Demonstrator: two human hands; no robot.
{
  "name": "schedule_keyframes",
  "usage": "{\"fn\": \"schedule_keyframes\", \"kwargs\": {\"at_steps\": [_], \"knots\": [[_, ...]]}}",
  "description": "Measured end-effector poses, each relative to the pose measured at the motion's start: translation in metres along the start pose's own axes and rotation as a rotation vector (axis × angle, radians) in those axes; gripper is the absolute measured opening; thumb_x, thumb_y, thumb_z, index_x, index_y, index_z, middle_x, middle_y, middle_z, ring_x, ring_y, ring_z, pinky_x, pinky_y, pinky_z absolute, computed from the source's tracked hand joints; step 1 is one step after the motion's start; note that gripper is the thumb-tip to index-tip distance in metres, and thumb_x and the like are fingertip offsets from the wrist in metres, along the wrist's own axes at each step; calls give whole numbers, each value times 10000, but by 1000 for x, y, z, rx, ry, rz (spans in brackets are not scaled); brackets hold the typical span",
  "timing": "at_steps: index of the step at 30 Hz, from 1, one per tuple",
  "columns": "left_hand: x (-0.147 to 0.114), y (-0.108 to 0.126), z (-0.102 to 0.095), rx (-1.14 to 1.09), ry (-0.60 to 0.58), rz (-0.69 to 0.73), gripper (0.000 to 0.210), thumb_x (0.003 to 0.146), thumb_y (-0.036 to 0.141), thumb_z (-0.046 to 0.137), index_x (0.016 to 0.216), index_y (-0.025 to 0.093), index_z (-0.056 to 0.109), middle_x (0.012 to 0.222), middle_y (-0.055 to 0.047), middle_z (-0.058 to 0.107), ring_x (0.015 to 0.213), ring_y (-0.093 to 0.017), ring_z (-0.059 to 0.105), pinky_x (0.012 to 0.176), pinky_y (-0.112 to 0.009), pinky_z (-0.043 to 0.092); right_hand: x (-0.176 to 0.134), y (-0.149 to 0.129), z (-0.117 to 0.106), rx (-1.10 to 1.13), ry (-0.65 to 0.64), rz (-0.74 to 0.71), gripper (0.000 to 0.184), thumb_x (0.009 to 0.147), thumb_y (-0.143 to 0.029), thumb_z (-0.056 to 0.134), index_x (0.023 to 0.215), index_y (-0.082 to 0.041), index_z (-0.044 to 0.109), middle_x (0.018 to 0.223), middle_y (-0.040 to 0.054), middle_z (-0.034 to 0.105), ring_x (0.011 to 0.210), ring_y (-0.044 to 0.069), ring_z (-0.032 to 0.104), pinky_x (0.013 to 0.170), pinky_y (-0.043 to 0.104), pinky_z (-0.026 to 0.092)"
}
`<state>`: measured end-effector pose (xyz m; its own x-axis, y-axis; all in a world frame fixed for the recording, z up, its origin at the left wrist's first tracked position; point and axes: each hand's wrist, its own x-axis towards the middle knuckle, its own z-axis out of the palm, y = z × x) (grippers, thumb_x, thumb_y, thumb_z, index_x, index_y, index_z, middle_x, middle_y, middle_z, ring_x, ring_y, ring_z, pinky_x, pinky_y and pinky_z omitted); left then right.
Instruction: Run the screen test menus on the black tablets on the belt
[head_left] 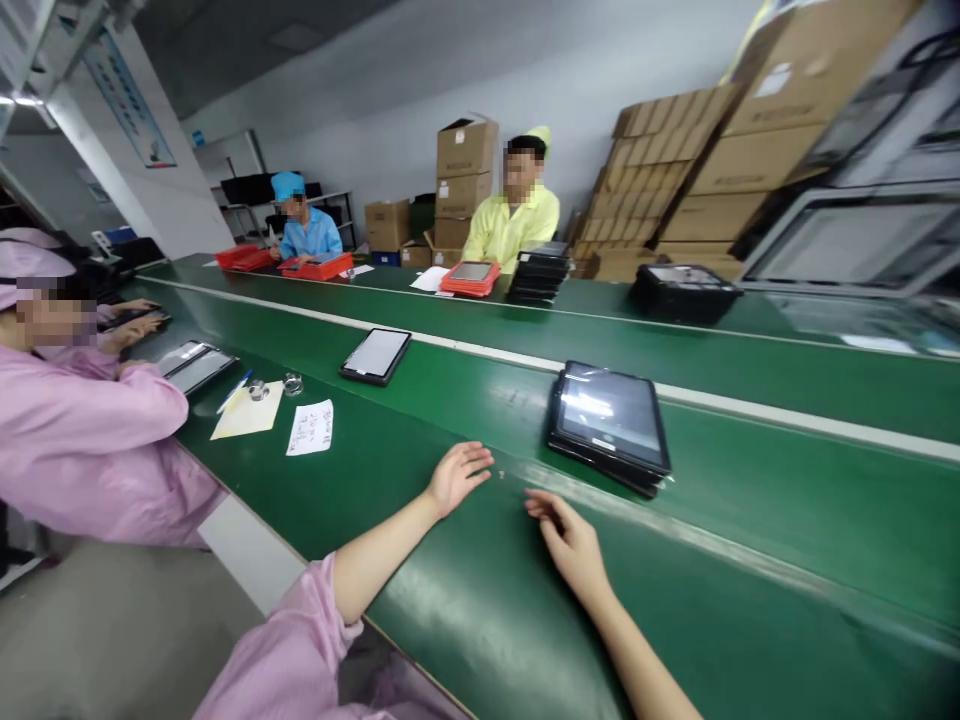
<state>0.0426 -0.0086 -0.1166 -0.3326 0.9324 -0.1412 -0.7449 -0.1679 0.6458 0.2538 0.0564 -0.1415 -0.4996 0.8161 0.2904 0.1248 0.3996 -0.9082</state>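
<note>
My left hand [459, 478] is over the green work surface [450, 600], palm turned inward, its fingers stretched out and holding nothing. To its right my right hand [571, 540] is open too, with its fingers loosely bent and the thumb apart. Just beyond my right hand lies a short stack of black-framed tablets [611, 415], the top one screen up and reflecting the lights. A single tablet [376, 355] with a pale screen rests farther off, beyond my left hand. Neither hand touches a tablet.
Left of me are a handwritten paper [310, 428], a yellowish sheet [247, 410] with a pen, and small metallic rings. A co-worker in pink [90, 430] sits there beside tablets. Across the line, a person in yellow [517, 220] sits near red trays [471, 280] and stacked black trays [538, 275].
</note>
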Motion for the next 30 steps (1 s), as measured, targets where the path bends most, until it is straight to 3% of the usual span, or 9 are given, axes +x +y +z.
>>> {"fn": "schedule_keyframes", "kwargs": {"at_steps": [4, 8, 10, 13, 17, 22, 25, 30], "knots": [[31, 39, -12, -41, 204, 223, 207, 819, 242, 618, 1017, 192, 652, 1186, -113, 666, 1250, -244, 583, 1080, -394, 412, -19, -15, 4, -125, -71, -66, 376, 765, -229, 474, 1062, -202, 702, 895, 67, 741, 826, 211, 709, 812, 363, 573], [72, 99, -42, -127, 419, 380, 269, 919, 368, 452, 1145, 280, 569, 1404, -51, 526, 1451, -136, 356, 1118, -306, 358, -21, -26, 3, -125, -52, -46, 349, 787, -230, 450, 1027, -200, 701, 837, 56, 731, 766, 202, 700, 778, 346, 571], [86, 123, -57, -164, 451, 380, 345, 954, 443, 353, 1189, 270, 536, 1443, -69, 470, 1467, -144, 326, 1118, -341, 370, -19, -29, 2, -116, -48, -36, 331, 795, -229, 450, 1012, -202, 699, 812, 51, 723, 737, 201, 691, 754, 342, 567], [94, 141, -72, -210, 425, 350, 491, 964, 559, 246, 1171, 219, 533, 1371, -126, 491, 1381, -198, 433, 1076, -405, 428, -16, -30, 1, -121, -58, -31, 306, 807, -228, 459, 990, -210, 703, 796, 48, 719, 725, 206, 684, 736, 341, 558], [97, 150, -79, -264, 358, 307, 537, 989, 553, 181, 1063, 169, 550, 1077, -137, 579, 1113, -225, 596, 965, -435, 511, -16, -29, 2, -124, -65, -22, 290, 826, -237, 459, 975, -213, 707, 777, 45, 712, 714, 208, 680, 712, 331, 542], [104, 155, -74, -263, 305, 191, 318, 1010, 386, 328, 882, 176, 530, 819, -56, 568, 869, -170, 629, 850, -348, 539, -15, -27, 2, -112, -61, -8, 280, 842, -251, 461, 967, -206, 708, 773, 47, 709, 710, 205, 670, 710, 329, 531], [102, 150, -62, -219, 296, 66, 143, 943, 183, 425, 861, 171, 542, 778, -51, 582, 829, -167, 639, 814, -327, 536, -14, -28, 2, -105, -71, -2, 279, 840, -253, 465, 952, -203, 715, 773, 49, 713, 706, 202, 668, 711, 326, 529], [85, 119, -23, -142, 243, -158, 181, 833, 73, 465, 954, 93, 598, 920, -179, 665, 950, -264, 684, 764, -353, 560, -13, -32, 1, -70, -64, 17, 279, 818, -234, 474, 938, -204, 724, 752, 38, 712, 691, 192, 659, 704, 317, 525]]}}
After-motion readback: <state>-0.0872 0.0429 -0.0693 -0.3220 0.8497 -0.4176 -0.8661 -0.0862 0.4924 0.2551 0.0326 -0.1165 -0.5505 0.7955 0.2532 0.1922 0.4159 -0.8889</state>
